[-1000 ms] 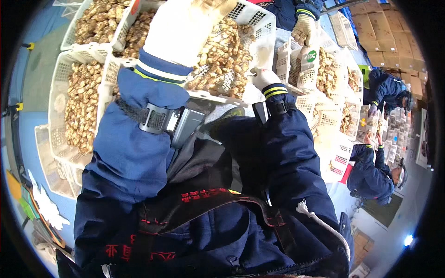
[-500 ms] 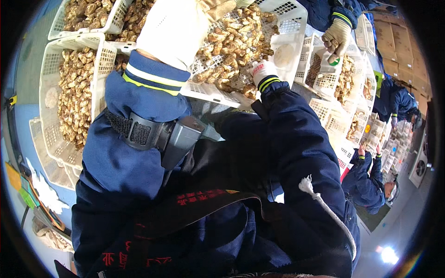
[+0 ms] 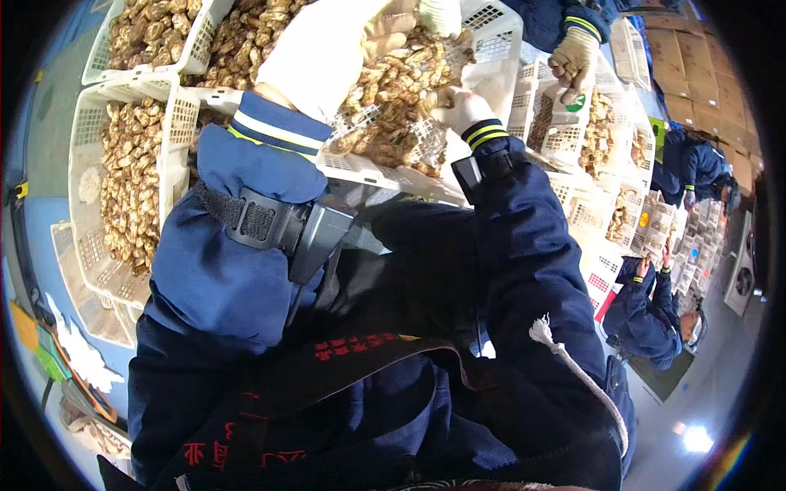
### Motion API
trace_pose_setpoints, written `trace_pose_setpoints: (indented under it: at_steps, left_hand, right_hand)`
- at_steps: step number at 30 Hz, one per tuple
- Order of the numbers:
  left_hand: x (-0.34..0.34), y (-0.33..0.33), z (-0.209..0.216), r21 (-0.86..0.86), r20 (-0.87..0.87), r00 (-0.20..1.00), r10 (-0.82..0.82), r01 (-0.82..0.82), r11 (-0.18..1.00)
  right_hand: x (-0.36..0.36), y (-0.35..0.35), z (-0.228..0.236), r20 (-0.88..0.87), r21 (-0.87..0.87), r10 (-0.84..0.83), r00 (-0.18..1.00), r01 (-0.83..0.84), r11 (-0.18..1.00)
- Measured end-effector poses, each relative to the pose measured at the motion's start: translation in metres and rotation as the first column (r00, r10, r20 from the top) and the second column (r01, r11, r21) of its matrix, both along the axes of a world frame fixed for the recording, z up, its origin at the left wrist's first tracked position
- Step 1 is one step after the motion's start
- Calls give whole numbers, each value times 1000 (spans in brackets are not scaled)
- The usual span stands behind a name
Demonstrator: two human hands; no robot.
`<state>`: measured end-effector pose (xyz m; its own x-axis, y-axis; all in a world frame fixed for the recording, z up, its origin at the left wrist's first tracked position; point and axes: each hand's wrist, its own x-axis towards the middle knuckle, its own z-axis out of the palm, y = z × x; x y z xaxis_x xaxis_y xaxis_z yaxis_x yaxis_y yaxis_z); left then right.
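A white lattice basket (image 3: 501,49) of brown and cream mushrooms (image 3: 397,78) lies before me. My left hand (image 3: 323,61), in a pale glove, reaches over its left side; the fingers are stretched out above the mushrooms. My right hand (image 3: 461,109), also gloved, is inside the basket's near right part. Its fingers curl toward the left among the mushrooms, and what they hold is hidden. Bare lattice shows beside that hand. Another person's gloved hand (image 3: 440,16) dips in from the far edge.
More mushroom-filled baskets stand at my left, including a long white basket (image 3: 82,196). To the right, a co-worker's gloved hand (image 3: 573,61) hangs over smaller baskets (image 3: 565,147). Farther right, a person (image 3: 647,315) handles trays near stacked cartons (image 3: 696,74).
My right hand's fingers have turned left and curled among the mushrooms. My left hand's fingers have spread lower over the heap. The view has shifted slightly.
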<state>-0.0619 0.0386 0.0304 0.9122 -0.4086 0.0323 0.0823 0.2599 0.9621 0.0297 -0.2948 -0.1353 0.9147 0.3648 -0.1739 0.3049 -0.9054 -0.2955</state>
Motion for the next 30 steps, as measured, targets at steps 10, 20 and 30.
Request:
trace_pose_setpoints:
  at_steps: [10, 20, 30]
  left_hand:
    - [54, -86, -29, 484, 321, 931, -175, -2, 875]
    - [53, -95, -43, -349, -308, 909, -283, 169, 922]
    - [59, -106, -38, -289, -424, 831, -360, 252, 923]
  right_hand:
    - [-69, 47, 138, -389, 879, -133, 912, 410, 244]
    - [-56, 27, 127, -178, 965, -140, 974, 201, 167]
    - [-61, 30, 132, -20, 898, -173, 985, 94, 430]
